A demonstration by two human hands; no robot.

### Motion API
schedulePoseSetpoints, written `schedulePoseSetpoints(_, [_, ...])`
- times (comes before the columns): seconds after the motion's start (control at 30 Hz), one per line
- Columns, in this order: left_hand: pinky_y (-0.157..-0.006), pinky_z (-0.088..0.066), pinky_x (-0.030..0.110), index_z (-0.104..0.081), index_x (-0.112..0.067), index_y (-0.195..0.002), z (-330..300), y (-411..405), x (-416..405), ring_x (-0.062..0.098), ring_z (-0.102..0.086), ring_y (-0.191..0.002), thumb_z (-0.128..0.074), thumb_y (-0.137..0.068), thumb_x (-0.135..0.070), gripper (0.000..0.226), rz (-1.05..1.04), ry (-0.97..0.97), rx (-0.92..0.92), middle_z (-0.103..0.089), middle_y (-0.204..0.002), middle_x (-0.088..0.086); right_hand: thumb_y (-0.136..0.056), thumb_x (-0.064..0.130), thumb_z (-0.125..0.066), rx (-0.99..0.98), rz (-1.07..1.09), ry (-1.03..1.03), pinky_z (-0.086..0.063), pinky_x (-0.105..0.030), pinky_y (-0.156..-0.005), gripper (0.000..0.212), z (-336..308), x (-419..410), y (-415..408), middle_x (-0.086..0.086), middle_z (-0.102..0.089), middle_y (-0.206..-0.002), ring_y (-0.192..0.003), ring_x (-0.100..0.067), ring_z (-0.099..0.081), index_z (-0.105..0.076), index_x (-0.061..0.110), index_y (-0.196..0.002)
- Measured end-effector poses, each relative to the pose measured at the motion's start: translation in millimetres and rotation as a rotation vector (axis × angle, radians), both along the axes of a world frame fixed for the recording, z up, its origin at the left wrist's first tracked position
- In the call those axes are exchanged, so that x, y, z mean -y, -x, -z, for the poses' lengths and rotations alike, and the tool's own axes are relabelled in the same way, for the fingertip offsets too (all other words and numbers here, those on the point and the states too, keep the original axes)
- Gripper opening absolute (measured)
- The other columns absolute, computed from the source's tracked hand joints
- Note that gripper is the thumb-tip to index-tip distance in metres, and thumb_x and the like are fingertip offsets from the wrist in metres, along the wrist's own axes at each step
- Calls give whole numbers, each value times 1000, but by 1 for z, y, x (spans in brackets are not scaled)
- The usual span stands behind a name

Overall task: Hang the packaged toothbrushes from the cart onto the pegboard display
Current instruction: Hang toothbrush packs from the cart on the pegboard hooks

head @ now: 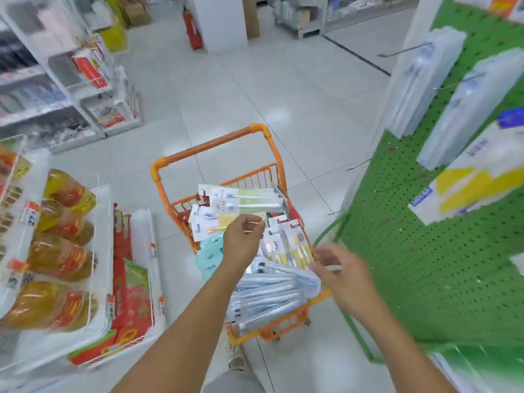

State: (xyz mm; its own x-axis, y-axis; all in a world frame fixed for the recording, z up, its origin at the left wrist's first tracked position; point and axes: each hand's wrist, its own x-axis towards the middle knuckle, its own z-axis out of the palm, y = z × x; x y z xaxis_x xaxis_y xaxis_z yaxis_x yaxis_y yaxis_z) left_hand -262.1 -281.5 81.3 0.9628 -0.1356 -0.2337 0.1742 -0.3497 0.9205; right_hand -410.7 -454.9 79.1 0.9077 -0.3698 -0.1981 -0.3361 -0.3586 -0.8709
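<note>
Carded toothbrush packs — heaped in orange cart.

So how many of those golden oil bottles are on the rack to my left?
4 oil bottles on the white wire rack, one below another: top, second, third, nearest. The view is blurred, and more may be hidden past the left edge.

Pale tiled floor, white shelving, red extinguisher beyond.
</note>
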Motion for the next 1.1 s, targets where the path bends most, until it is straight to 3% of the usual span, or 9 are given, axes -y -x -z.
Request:
schedulePoseSetpoints(0.13, [-68, -51, 28, -66, -18, -107, 31, -67, -79, 10, -64, -76, -71, -90, -21, 18, -145, -103, -26, -67, -94, -5, -90, 26, -73, -43, -176, 274, -45, -27, -91, 44, 17, -38, -99, 9, -62, -124, -111, -11, -58, -60, 21, -132])
schedulePoseSetpoints(0.23, [-75, -45, 28, -62, -17, -120, 56, -108, -130, 21, -63, -91, -73, -89, -24, 34, -132, -219, -87, -65, -109, 1, -86, 29, -78, -81, -215, 341, -45, -33, -100, 65, 37, -71, -179, 1, -55, -141, -127, -19, -52, -49, 19, -143])
schedulePoseSetpoints(0.33, [-79, -40, 27, -57, -16, -126, 80, -141, -160, 21, -58, -98, -72, -90, -23, 39, -54, -299, -170, -59, -112, -3, -83, 32, -81, -225, -269, 462, -31, -45, -119, 94, 67, -93, -244, -5, -26, -164, -151, -24, -23, -26, 17, -157])
schedulePoseSetpoints(0.4, [-83, -43, 29, -56, -15, -129, 99, -155, -168, 26, -60, -106, -71, -89, -22, 43, 36, -322, -233, -61, -114, 0, -82, 34, -81, -355, -306, 532, -27, -46, -121, 103, 83, -99, -270, -5, -13, -168, -155, -25, -11, -16, 18, -160])
schedulePoseSetpoints(0.5, [-89, -43, 27, -55, -15, -137, 123, -165, -168, 26, -60, -114, -73, -88, -20, 52, 94, -299, -340, -62, -115, 2, -81, 35, -81, -471, -331, 571, -41, -48, -110, 90, 103, -102, -289, -11, -39, -154, -144, -31, -33, -30, 15, -152])
schedulePoseSetpoints(0.57, [-83, -43, 24, -56, -13, -136, 135, -168, -165, 19, -62, -102, -76, -87, -18, 53, 71, -258, -368, -62, -103, -3, -84, 35, -77, -482, -297, 629, -47, -46, -101, 73, 112, -103, -291, -11, -51, -140, -131, -33, -47, -40, 16, -143])
schedulePoseSetpoints(0.73, [-82, -54, 38, -70, -15, -94, 157, -165, -155, 29, -67, -91, -76, -87, -23, 12, 86, -250, -400, -72, -90, 5, -83, 40, -78, -428, -322, 806, -41, -44, -106, 83, 118, -97, -289, -8, -38, -153, -139, -32, -36, -34, 20, -151])
schedulePoseSetpoints(0.9, [-64, -34, 33, -48, -14, -70, 152, -171, -154, 22, -47, -71, -63, -97, -20, 31, 83, -269, -268, -49, -68, 0, -83, 36, -79, -419, -342, 705, -43, -46, -105, 83, 121, -88, -295, -7, -36, -154, -139, -32, -35, -34, 23, -152])
schedulePoseSetpoints(1.1, [-76, -61, 39, -60, -23, -98, 120, -178, -150, 24, -74, -84, -54, -103, -22, 7, -65, 84, -246, -73, -100, 7, -97, 42, -57, -383, -365, 719, -44, -41, -88, 37, 111, -71, -316, -9, -47, -128, -124, -31, -42, -56, 22, -128])
